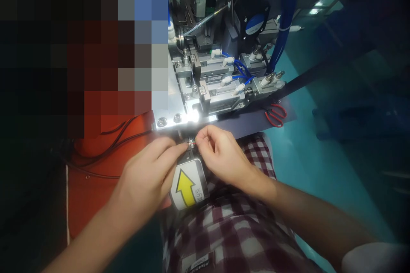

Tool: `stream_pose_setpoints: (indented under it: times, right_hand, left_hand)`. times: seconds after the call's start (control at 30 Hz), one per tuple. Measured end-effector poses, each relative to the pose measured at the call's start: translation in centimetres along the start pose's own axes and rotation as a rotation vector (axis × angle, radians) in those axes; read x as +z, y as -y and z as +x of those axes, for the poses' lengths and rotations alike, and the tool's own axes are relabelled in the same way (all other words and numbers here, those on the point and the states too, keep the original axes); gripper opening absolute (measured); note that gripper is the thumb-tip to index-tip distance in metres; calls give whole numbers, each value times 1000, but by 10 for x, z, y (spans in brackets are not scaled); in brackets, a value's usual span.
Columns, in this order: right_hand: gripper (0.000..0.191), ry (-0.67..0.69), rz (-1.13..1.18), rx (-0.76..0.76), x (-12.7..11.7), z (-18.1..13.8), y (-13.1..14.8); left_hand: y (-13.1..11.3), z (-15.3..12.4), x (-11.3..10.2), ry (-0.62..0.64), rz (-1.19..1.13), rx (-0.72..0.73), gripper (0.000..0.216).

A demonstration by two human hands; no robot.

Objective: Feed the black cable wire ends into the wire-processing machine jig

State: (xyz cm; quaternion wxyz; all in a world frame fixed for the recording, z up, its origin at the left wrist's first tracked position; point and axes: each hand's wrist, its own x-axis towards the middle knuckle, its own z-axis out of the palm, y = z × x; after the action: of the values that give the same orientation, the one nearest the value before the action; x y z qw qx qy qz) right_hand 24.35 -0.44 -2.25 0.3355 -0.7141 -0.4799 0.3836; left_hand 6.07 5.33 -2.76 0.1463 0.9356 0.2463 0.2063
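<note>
My left hand reaches in from the lower left, thumb and forefinger pressed together beside a small shiny metal fixture. What those fingers hold, if anything, is hidden. My right hand comes from the right in a pinch at the same fixture. A thin red piece, too small to name, shows at its fingertips. Both hands are just in front of the machine's bright metal plate. Below the fixture sits a white label with a yellow arrow.
Behind the hands stand pneumatic cylinders with white fittings and blue air tubes. Red-handled scissors lie on the dark surface at the right. Dark cables run over an orange-red surface at the left.
</note>
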Motion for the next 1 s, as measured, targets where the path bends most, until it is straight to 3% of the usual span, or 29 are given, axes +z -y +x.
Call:
stream_pose_setpoints:
  times: [0.2,0.33,0.5,0.67,0.8,1.0]
  right_hand:
    - [14,110,-15,124,-9,5,8]
    - [11,144,84,140,-9,9,4]
    - [12,276,257,267,-8,11,1]
    - [15,92,-41,66,-9,2,8]
    - [20,71,-148,-49,-7,-1,10]
    - [17,141,-38,53,-11,4,7]
  left_hand:
    - [-1,1,-1,-4,28,6,23]
    - [0,1,-1,-2,27,6,24]
    - [0,0,-2,26,49,37,24]
    - [1,0,-3,32,46,45,25]
    - [0,1,-3,37,45,49,25]
    - [-2,3,-5,56,85,40,27]
